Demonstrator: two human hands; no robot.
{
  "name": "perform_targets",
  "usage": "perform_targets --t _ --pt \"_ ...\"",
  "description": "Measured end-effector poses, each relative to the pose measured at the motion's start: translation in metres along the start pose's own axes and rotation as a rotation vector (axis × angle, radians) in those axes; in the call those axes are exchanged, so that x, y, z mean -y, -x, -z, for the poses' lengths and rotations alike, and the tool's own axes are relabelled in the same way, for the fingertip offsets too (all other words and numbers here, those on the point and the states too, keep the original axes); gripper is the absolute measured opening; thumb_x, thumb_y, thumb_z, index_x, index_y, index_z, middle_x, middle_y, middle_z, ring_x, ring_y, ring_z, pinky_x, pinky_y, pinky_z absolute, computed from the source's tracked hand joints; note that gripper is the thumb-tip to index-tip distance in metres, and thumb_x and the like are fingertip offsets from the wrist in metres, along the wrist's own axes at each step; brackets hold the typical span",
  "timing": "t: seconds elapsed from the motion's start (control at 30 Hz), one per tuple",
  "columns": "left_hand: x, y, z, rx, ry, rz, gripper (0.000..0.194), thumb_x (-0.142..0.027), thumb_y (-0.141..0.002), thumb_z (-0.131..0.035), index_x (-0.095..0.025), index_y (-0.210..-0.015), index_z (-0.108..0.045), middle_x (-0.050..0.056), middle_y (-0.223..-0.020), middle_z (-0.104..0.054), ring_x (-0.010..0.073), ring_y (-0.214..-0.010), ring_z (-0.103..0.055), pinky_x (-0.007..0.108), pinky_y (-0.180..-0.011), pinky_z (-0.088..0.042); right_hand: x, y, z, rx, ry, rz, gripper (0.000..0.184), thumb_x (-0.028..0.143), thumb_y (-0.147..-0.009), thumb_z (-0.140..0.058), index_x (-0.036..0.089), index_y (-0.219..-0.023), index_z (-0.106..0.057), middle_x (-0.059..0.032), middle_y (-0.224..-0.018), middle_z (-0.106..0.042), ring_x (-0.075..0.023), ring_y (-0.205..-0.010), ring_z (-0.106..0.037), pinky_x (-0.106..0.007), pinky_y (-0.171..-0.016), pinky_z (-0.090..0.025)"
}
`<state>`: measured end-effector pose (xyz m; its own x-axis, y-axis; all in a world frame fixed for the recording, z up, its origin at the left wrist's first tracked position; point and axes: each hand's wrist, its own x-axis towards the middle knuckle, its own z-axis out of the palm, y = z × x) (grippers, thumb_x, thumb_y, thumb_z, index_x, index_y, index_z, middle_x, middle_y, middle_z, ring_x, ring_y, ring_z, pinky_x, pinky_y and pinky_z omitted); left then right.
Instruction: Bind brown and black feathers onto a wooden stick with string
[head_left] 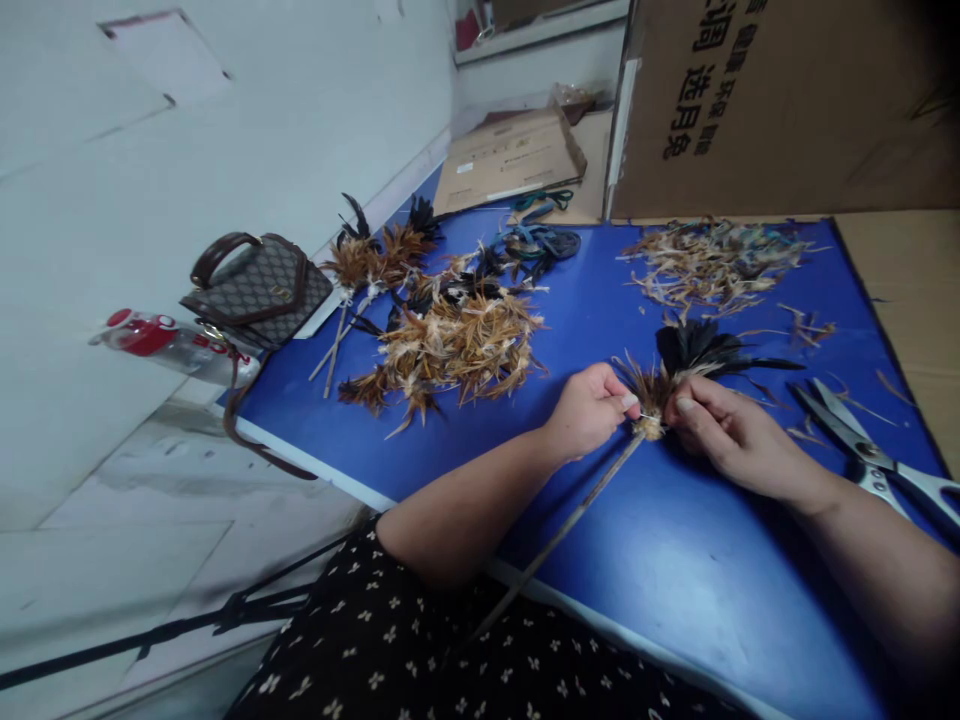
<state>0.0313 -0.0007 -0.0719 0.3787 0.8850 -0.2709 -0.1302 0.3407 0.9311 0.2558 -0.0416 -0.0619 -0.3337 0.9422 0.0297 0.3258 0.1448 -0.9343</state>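
My left hand [589, 408] is closed in a pinch on the bound base of a feather bundle [694, 358] at the top of a thin stick [570, 520]. My right hand [724, 428] pinches the same base from the other side. The bundle has black and brown feathers fanning away from me. The stick slants down toward my body over the blue table [675, 560].
A heap of loose brown feathers [457, 340] lies to the left, with finished feather sticks [360, 270] behind it. Feather scraps [712, 260] lie at the back. Scissors [870, 455] rest at the right. A handbag [259, 290], a bottle [176, 345] and cardboard boxes [780, 100] surround the table.
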Motion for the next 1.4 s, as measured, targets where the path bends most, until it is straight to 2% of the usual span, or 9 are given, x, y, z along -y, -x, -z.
perform_targets --t 0.3,0.5,0.63,0.73,0.87,0.97,1.07,1.23,1.4 --pt "0.003 -0.004 0.002 0.026 0.052 -0.026 0.034 -0.026 -0.089 -0.088 -0.019 -0.089 -0.055 0.000 -0.075 -0.072 0.0042 -0.050 -0.044 0.022 -0.054 -0.031 -0.009 0.000 -0.001 -0.001 -0.045 -0.018 0.053 0.077 -0.113 -0.052 0.027 -0.096 -0.059 0.0029 -0.068 -0.048 -0.0142 -0.056 -0.038 -0.031 -0.048 -0.032" --pt "-0.003 -0.011 0.005 0.088 0.034 -0.093 0.035 -0.032 -0.085 -0.092 -0.014 -0.100 -0.065 0.009 -0.101 -0.081 0.0068 -0.063 -0.059 0.025 -0.063 -0.047 -0.005 -0.003 -0.002 0.067 -0.160 -0.064 0.058 0.083 -0.108 -0.056 0.026 -0.096 -0.057 0.0057 -0.070 -0.045 -0.0115 -0.056 -0.037 -0.026 -0.049 -0.032" --pt "-0.014 -0.014 0.014 -0.139 -0.213 -0.218 0.038 -0.016 -0.086 -0.085 -0.016 -0.119 -0.067 0.006 -0.115 -0.076 0.0054 -0.067 -0.056 0.023 -0.067 -0.048 -0.003 -0.003 -0.002 0.070 -0.180 -0.090 0.062 0.086 -0.105 -0.060 0.025 -0.094 -0.057 0.0060 -0.068 -0.044 -0.0114 -0.056 -0.036 -0.026 -0.048 -0.030" --pt "-0.023 -0.011 0.023 -0.278 -0.550 -0.361 0.029 -0.004 -0.081 -0.078 -0.017 -0.106 -0.069 0.001 -0.099 -0.070 0.0079 -0.070 -0.054 0.023 -0.071 -0.048 -0.002 -0.004 -0.002 0.075 -0.194 -0.101 0.062 0.086 -0.104 -0.060 0.025 -0.093 -0.057 0.0058 -0.068 -0.044 -0.0114 -0.055 -0.036 -0.026 -0.047 -0.028" --pt "-0.032 -0.002 0.033 -0.122 -0.887 -0.431 0.010 -0.008 -0.083 -0.074 -0.017 -0.083 -0.072 0.002 -0.082 -0.063 0.0147 -0.077 -0.058 0.028 -0.076 -0.052 -0.004 -0.005 -0.002 0.077 -0.232 -0.109 0.062 0.086 -0.103 -0.062 0.026 -0.092 -0.054 0.0053 -0.071 -0.047 -0.0106 -0.054 -0.036 -0.026 -0.046 -0.029" --pt "-0.026 -0.004 0.036 0.102 -0.975 -0.515 0.022 -0.007 -0.088 -0.070 -0.016 -0.101 -0.084 0.006 -0.096 -0.071 0.0169 -0.085 -0.065 0.031 -0.087 -0.058 -0.008 -0.006 -0.001 0.081 -0.266 -0.106 0.060 0.084 -0.104 -0.064 0.026 -0.092 -0.053 0.0052 -0.073 -0.048 -0.0100 -0.054 -0.037 -0.025 -0.046 -0.030" --pt "-0.012 -0.015 0.034 0.252 -0.904 -0.629 0.029 -0.009 -0.095 -0.070 -0.016 -0.117 -0.087 0.010 -0.107 -0.077 0.0188 -0.096 -0.072 0.034 -0.097 -0.061 -0.012 -0.006 -0.001 0.085 -0.283 -0.111 0.059 0.083 -0.104 -0.065 0.026 -0.092 -0.054 0.0043 -0.076 -0.051 -0.0095 -0.055 -0.038 -0.025 -0.047 -0.031" --pt "0.002 -0.027 0.030 0.349 -0.715 -0.727 0.014 -0.023 -0.101 -0.077 -0.016 -0.103 -0.089 0.011 -0.102 -0.080 0.0200 -0.099 -0.076 0.034 -0.098 -0.061 -0.012 -0.005 -0.001 0.086 -0.273 -0.120 0.059 0.082 -0.104 -0.065 0.025 -0.092 -0.054 0.0040 -0.076 -0.052 -0.0099 -0.055 -0.040 -0.024 -0.047 -0.032" --pt "0.002 -0.022 0.024 0.340 -0.596 -0.704 0.014 -0.028 -0.100 -0.081 -0.017 -0.094 -0.087 0.011 -0.099 -0.082 0.0184 -0.094 -0.076 0.033 -0.092 -0.060 -0.012 -0.006 -0.002 0.079 -0.278 -0.103 0.060 0.082 -0.105 -0.064 0.026 -0.090 -0.050 0.0058 -0.072 -0.047 -0.0098 -0.055 -0.038 -0.024 -0.047 -0.031"
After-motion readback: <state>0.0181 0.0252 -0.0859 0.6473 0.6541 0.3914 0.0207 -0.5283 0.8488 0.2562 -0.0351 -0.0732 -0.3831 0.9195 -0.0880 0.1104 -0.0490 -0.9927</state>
